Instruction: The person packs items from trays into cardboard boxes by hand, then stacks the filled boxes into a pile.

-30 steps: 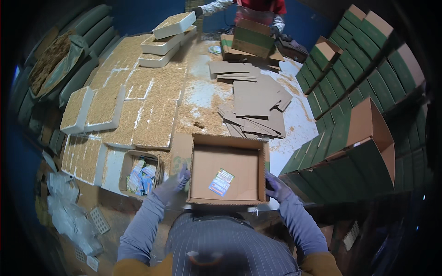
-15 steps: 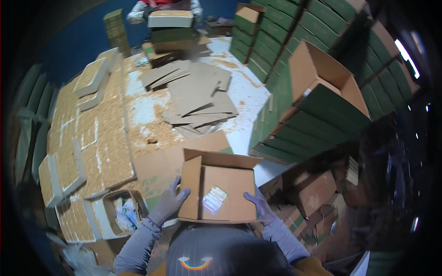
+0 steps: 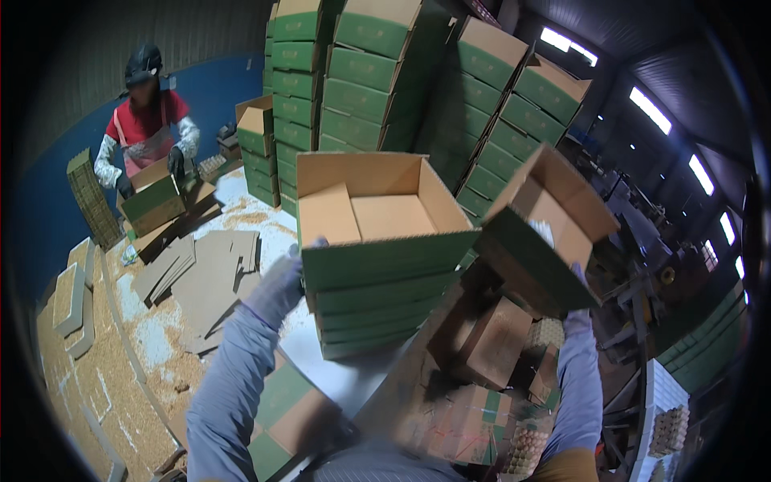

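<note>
Off to the right, my right hand [image 3: 577,301] grips the lower edge of an open green-and-brown cardboard box [image 3: 540,257]. That box is raised and tilted, with a small pale item partly visible inside. My left hand [image 3: 281,281] is at the left front corner of another open cardboard box [image 3: 385,255], its thumb against the green front; the other fingers are partly hidden. This second box tops a stack of green boxes [image 3: 377,325] on the white table, and an inner flap lies inside it. Both hands wear thin greyish gloves.
Tall stacks of green boxes [image 3: 365,80] rise behind. At the far left a co-worker [image 3: 148,120] handles a box [image 3: 152,205]. Flat cardboard sheets [image 3: 213,273] lie on the table beside grain-like bedding [image 3: 104,361]. Brown boxes [image 3: 498,341] and egg trays [image 3: 530,446] sit low right.
The box held between both hands at my front has moved up and right, now in my right hand alone. My left hand has gone to the stacked box. The view has swung right and up.
</note>
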A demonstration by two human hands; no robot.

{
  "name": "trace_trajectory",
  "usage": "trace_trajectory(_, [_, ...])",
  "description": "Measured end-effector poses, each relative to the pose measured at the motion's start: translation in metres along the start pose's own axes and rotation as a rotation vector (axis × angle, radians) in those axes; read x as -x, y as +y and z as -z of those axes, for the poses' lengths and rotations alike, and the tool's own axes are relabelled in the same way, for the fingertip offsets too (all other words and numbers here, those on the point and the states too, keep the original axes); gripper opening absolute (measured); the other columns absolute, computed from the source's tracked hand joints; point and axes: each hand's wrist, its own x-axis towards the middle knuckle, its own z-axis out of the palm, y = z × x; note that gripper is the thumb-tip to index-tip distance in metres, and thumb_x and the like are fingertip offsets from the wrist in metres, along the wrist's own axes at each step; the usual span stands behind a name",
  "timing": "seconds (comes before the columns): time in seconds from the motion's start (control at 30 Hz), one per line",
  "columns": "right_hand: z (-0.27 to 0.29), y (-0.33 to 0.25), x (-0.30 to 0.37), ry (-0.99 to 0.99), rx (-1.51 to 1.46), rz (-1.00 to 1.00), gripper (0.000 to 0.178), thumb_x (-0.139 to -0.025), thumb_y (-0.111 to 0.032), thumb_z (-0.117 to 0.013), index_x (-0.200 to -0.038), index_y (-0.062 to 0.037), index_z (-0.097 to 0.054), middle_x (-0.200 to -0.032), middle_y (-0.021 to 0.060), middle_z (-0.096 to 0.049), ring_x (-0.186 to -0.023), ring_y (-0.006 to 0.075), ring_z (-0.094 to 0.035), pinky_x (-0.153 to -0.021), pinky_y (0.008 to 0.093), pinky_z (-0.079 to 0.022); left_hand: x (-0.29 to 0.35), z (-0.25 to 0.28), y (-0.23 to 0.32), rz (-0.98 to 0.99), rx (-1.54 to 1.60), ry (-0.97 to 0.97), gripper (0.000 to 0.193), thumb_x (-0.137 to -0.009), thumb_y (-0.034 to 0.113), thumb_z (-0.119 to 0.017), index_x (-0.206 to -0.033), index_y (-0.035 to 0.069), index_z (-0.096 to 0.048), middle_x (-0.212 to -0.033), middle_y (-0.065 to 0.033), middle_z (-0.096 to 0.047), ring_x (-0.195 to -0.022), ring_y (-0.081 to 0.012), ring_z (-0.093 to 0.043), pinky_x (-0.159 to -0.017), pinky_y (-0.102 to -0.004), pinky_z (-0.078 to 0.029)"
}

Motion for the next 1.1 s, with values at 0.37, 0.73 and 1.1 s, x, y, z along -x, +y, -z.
trace_trajectory(0.37, [-0.296,-0.021,-0.047,-0.557,0.517,-0.180,0.051,-0.091,-0.040,-0.059,-0.125,-0.0024,-0.053,-0.113,0.0068,-0.063,-0.099,0.0141,-0.061,-0.085,0.0276,-0.050,0.019,-0.065,0.005,-0.133,0.167,0.262,0.055,-0.096,0.043,-0.048,-0.134,0.005,-0.040,-0.131,-0.0143,-0.046,-0.116,-0.0243,-0.051,-0.091,-0.0361,-0.048])
trace_trajectory(0.73, [-0.276,0.032,-0.068,-0.416,0.309,-0.030,0.044,-0.090,-0.037,-0.063,-0.118,-0.0034,-0.060,-0.107,0.0083,-0.065,-0.089,0.0145,-0.063,-0.078,0.0306,-0.053,0.036,-0.052,0.010,-0.232,-0.507,0.430,0.080,-0.093,0.036,-0.055,-0.145,-0.008,-0.013,-0.134,-0.0306,-0.042,-0.127,-0.0349,-0.043,-0.103,-0.0357,-0.037])
trace_trajectory(1.1, [-0.273,0.063,-0.092,-0.637,0.597,0.192,0.043,-0.098,-0.028,-0.050,-0.132,-0.0011,-0.048,-0.126,0.0062,-0.055,-0.112,0.0178,-0.054,-0.097,0.0324,-0.045,0.034,-0.045,-0.006,-0.268,-0.235,0.410,0.078,-0.096,0.063,-0.024,-0.139,-0.001,-0.038,-0.135,-0.0181,-0.047,-0.122,-0.0231,-0.047,-0.102,-0.0317,-0.038])
